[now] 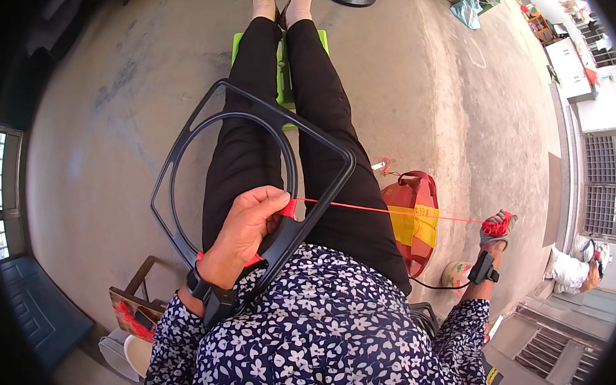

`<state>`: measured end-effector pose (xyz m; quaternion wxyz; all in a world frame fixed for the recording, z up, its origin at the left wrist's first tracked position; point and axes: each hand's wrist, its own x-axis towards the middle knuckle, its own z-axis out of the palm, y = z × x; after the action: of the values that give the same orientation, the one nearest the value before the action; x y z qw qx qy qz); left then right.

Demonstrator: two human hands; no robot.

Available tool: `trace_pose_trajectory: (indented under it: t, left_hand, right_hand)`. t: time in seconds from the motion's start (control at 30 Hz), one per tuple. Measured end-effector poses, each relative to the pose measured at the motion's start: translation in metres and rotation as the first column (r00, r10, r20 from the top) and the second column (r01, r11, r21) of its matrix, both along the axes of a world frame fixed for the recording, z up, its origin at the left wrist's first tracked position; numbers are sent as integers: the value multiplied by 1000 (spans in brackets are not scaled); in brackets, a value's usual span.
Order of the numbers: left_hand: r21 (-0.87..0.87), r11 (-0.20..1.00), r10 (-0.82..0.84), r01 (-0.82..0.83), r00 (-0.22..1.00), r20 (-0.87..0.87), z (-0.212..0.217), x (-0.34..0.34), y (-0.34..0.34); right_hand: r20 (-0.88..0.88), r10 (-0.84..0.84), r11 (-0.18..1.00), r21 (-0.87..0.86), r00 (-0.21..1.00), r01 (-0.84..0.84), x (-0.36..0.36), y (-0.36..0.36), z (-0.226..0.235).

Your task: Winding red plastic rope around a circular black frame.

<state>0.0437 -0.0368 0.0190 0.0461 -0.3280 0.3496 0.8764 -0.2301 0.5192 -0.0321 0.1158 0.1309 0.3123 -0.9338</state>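
Note:
A black plastic frame (pixel 323 139) with a large round opening lies across my lap, over black trousers. My left hand (pixel 235 232) is closed on the ring's near side, thumb and forefinger pinching at a band of red cord wraps (pixel 290 207). More red wrapping shows by the left wrist, partly hidden by the hand. From the pinched spot a red cord (pixel 377 209) runs taut to the right. Out at its far end, my right hand (pixel 495 234) is closed on a bundle of red cord (pixel 498 223); a greyish covering shows around those fingers.
My feet rest by a green plastic stool (pixel 283 73). On the floor to the right are a red and yellow bag (pixel 412 229) and a pale round container (pixel 455 274). A wooden chair (pixel 131 302) with red cord pieces stands at the lower left. White sacks (pixel 570 265) lie far right.

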Motion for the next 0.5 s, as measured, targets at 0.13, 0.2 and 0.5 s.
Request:
trace_pose_trajectory:
  t: [0.13, 0.2, 0.5]
  left_hand:
    - [41, 999, 2, 1, 997, -76, -2, 1, 1]
    - [98, 994, -48, 56, 995, -90, -3, 1, 4]
    - [-29, 968, -249, 248, 968, -37, 9, 0, 6]
  right_hand:
    - [51, 107, 745, 658, 993, -114, 19, -81, 40]
    - [100, 287, 839, 454, 953, -300, 26, -120, 43]
    - [307, 918, -222, 922, 251, -317, 111, -344, 57]
